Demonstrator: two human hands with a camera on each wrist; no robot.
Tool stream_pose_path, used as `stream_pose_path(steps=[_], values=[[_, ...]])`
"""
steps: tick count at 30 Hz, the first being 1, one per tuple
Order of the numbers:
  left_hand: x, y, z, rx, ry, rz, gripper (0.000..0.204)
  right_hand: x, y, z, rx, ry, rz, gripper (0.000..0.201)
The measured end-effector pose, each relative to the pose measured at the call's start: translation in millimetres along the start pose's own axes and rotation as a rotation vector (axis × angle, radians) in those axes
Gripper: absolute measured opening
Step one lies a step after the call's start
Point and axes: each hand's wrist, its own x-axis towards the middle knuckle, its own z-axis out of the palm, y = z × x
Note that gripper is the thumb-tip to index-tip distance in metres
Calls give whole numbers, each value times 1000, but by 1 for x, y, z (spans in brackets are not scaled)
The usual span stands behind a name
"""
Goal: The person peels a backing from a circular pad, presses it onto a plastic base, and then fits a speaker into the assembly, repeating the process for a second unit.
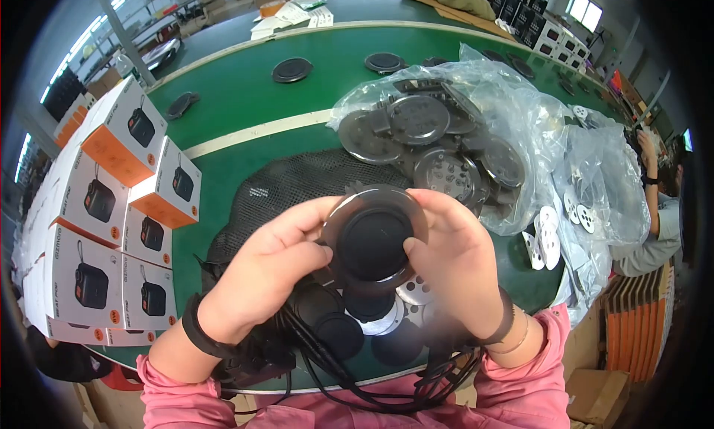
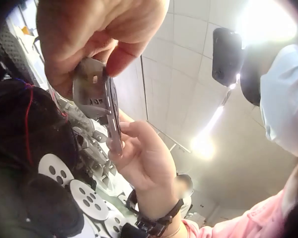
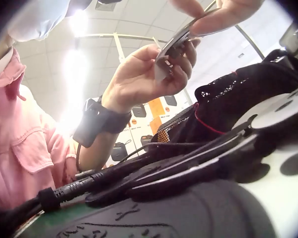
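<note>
Both hands hold up one round dark disc (image 1: 374,239) with a translucent rim and a black centre. The left hand (image 1: 271,262) pinches its left edge, thumb on the near face; the right hand (image 1: 455,258) grips the right edge the same way. Seen edge-on in the left wrist view, the disc (image 2: 111,106) lies between the left hand (image 2: 97,34) above and the right hand (image 2: 146,158) below. In the right wrist view the left hand (image 3: 144,77) and right hand (image 3: 228,15) pinch the disc (image 3: 176,42) at opposite sides.
Black mesh bag (image 1: 290,187) behind the hands; dark discs (image 1: 420,119) heaped on clear plastic (image 1: 547,113). White perforated discs (image 1: 549,237) lie right, stacked boxes (image 1: 82,273) left. Black cables (image 1: 320,362) and more discs (image 1: 338,336) are below the hands. Another person's arm (image 1: 648,161) shows far right.
</note>
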Motion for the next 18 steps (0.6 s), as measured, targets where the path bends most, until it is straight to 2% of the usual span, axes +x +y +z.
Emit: stream_pose_path(steps=[2,8,11,12,14,15,16,18], values=[[2,5,-6,5,46,12,48,1,3,-5,115,7,100,37],[10,13,-21,14,98,78,46,4,1,-2,42,112,16,39],[22,18,-32,-37,64,77,47,4,2,-4,60,101,1,40],[29,21,-34,-83,66,101,41,4,2,-3,52,105,3,40],[44,28,-52,-70,80,168,38,4,2,-3,65,81,0,39],[56,27,-68,-94,148,201,37,4,2,-3,70,61,2,39],[68,32,-81,-157,123,188,26,4,2,-3,75,62,-5,39],[95,34,-119,-243,269,99,14,4,6,-5,72,3,-27,38]])
